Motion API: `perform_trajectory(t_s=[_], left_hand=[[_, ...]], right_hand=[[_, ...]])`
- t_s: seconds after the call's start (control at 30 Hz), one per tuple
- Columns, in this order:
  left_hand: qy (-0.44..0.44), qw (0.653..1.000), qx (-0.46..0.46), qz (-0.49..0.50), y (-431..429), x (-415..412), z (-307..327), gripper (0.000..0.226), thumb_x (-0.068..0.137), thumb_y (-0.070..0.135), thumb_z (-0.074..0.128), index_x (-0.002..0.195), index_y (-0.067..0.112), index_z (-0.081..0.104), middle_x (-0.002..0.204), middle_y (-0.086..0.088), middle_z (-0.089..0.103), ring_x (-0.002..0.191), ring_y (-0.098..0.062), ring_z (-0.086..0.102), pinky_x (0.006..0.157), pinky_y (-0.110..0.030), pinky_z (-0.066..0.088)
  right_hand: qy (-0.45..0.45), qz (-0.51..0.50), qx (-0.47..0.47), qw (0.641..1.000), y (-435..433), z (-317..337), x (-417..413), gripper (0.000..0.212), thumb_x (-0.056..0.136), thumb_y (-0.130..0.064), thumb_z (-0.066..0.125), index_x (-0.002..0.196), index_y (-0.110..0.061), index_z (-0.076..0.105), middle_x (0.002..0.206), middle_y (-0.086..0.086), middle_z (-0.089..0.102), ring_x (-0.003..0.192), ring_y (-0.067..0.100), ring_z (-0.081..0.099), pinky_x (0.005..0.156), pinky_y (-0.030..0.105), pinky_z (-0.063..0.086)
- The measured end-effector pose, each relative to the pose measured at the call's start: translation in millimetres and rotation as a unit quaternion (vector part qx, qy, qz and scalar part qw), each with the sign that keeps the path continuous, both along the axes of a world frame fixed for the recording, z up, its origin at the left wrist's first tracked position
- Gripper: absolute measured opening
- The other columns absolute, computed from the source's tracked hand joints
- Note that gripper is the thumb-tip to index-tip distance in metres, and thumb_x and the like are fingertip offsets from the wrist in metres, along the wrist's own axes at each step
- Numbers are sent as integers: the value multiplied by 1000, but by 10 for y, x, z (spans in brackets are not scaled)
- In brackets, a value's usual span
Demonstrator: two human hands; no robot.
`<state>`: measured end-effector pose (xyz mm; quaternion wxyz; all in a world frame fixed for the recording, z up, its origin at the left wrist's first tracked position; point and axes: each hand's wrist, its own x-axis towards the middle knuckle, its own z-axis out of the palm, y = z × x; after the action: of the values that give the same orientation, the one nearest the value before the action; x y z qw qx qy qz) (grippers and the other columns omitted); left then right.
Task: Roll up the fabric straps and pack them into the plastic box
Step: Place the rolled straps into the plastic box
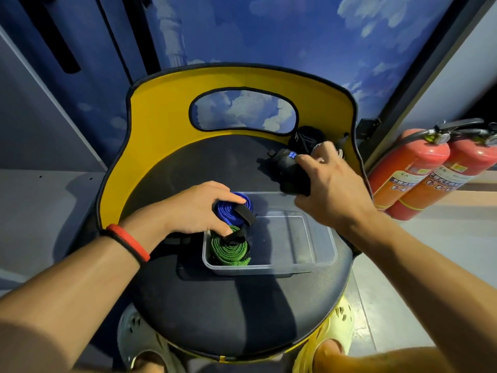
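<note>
A clear plastic box (320, 254) sits on the black seat of a yellow-backed chair (166, 109). A rolled green strap (230, 250) lies in the box's left end. My left hand (196, 211) grips a rolled blue strap (234, 211) with a black fastening tab, held over the box's far left corner, just above the green roll. My right hand (328, 181) grips a black strap (290, 173) with a small blue label, lying on the seat behind the box. Another dark roll (306, 138) rests by the chair back.
Two red fire extinguishers (419, 170) stand on the floor to the right of the chair. A blue cloud-patterned wall (269, 36) rises behind the chair. My feet in pale clogs (338, 324) show below the seat's front edge.
</note>
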<state>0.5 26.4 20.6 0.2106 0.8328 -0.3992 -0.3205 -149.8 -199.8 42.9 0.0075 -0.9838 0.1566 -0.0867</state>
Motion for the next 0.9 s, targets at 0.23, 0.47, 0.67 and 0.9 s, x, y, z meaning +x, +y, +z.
perform_trajectory(t_s=[0.23,0.47,0.67,0.9], left_hand=[[9,1000,-19,3,-6,16,-36,73,76,13,88,140,32,59,141,9,41,119,-4,49,79,7,31],[8,999,-31,-11,-15,4,15,67,79,8,83,139,28,61,139,2,49,119,-9,53,81,3,37],[29,999,-40,-3,1,23,0,66,76,8,85,133,34,63,122,22,46,106,5,57,83,1,41],[24,999,-46,4,48,53,-38,64,72,17,85,119,43,50,122,13,49,102,-9,60,87,-26,52]], right_hand=[[39,96,80,991,296,12,45,62,73,-34,81,128,-22,55,121,6,39,91,29,58,74,43,59],[116,69,87,987,182,-94,98,52,77,-41,80,120,-18,61,116,7,44,82,31,61,73,46,58],[110,92,147,979,254,-357,167,67,77,-26,83,134,-17,49,122,6,45,93,33,59,74,42,51],[-64,22,245,967,322,-723,172,51,75,-6,79,120,-10,55,121,9,42,96,29,51,78,41,51]])
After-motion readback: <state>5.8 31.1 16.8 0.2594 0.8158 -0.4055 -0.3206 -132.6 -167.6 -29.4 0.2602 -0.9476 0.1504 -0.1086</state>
